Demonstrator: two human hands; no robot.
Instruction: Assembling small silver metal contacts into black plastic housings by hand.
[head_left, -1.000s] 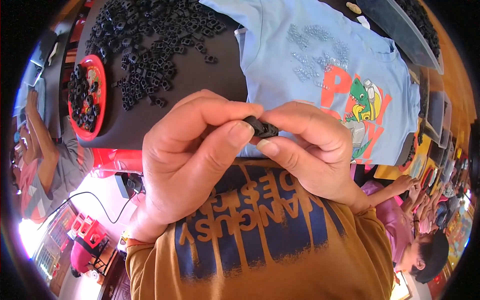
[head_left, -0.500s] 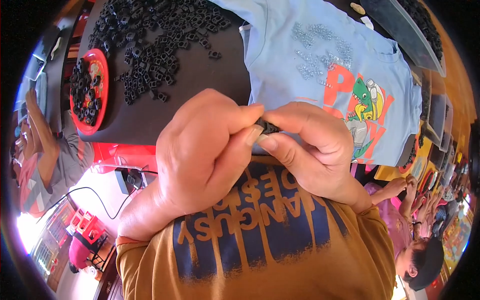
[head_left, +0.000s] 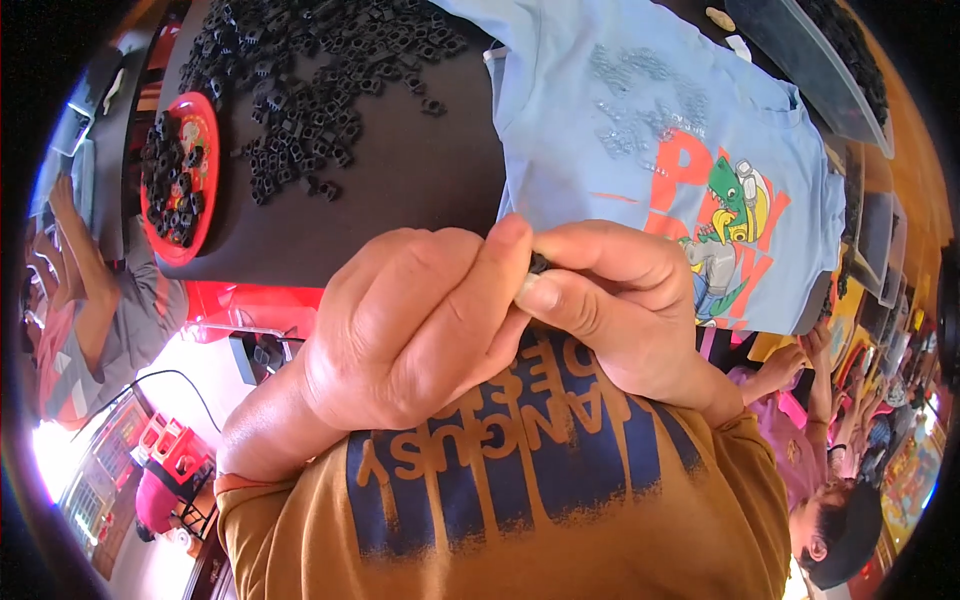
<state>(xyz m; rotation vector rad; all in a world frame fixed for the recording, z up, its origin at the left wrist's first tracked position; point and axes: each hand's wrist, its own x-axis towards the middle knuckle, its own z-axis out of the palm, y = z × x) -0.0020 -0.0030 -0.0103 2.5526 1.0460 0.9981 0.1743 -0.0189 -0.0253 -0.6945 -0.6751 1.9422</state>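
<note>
In front of my chest, my left hand (head_left: 420,310) and my right hand (head_left: 620,300) meet fingertip to fingertip. Between them sits a small black plastic piece (head_left: 538,263), mostly covered by the fingers. My right thumb and forefinger pinch it, while the closed left fingers press against its other side. Beyond the hands lies a light blue T-shirt (head_left: 560,140) with a printed dinosaur, and several small metal springs (head_left: 640,95) are scattered over it. Many similar black plastic pieces (head_left: 300,100) are heaped at the far left of the dark table.
A red plate (head_left: 209,150) holding black pieces stands at the table's left edge. Clear plastic bins (head_left: 810,65) line the right side, one with dark parts. Other people sit at both sides: a capped person (head_left: 840,520) at lower right, bare arms (head_left: 85,245) at left.
My left hand has shifted its grip, its fingers now straighter and covering more of the black piece. The right hand keeps its pinch almost in place.
</note>
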